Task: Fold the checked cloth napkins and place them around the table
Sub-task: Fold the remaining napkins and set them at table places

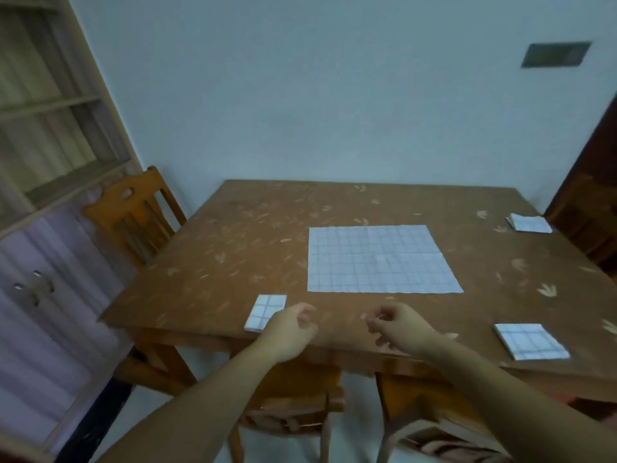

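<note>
Beyond left hand (289, 332) and right hand (402, 330): unfolded napkin (380, 259).

Just the one camera here, wide-angle, riding on my head and looking forward and down across the table (233, 248) toward the far wall (334, 95). It sits close, with my left hand (290, 332) and right hand (400, 329) coming in from the bottom edge.

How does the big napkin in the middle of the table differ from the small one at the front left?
The middle napkin lies spread open; the front-left napkin is folded small. The middle napkin covers far more table than the front-left napkin. The middle napkin sits away from the edges; the front-left napkin lies at the front edge, its corner hidden by the left hand. Both are pale checked cloth.
</note>
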